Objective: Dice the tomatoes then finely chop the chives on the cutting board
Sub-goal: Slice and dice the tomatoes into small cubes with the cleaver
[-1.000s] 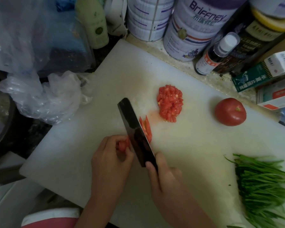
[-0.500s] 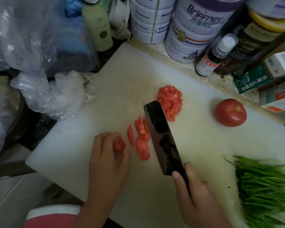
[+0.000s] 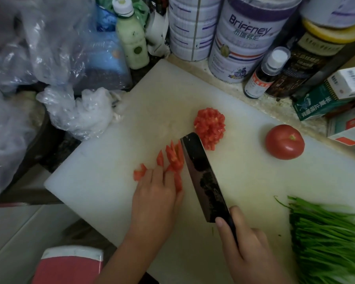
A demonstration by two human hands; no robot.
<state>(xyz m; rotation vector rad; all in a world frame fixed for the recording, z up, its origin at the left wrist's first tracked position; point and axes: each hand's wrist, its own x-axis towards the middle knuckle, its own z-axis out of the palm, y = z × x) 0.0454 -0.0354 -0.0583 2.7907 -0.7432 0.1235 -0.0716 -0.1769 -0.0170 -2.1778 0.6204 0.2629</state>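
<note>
A white cutting board [image 3: 244, 181] fills the middle. On it lie a pile of diced tomato [image 3: 209, 126], several tomato strips [image 3: 173, 156], a whole tomato [image 3: 284, 142] at the right and a bunch of green chives [image 3: 328, 238] at the lower right. My right hand [image 3: 246, 242] grips the handle of a dark cleaver [image 3: 202, 177], whose blade stands just right of the strips. My left hand [image 3: 156, 193] lies flat on the board, fingertips touching the strips.
Tins [image 3: 244, 44], bottles [image 3: 132, 37] and small boxes [image 3: 326, 99] crowd the board's far edge. Crumpled plastic bags [image 3: 80, 111] lie at the board's left corner. A red and white thing [image 3: 70, 265] shows below the board's near edge.
The cleaver moved from the left of the tomato strips to their right. My left hand let go of the tomato end and now lies flat on the spread strips.
</note>
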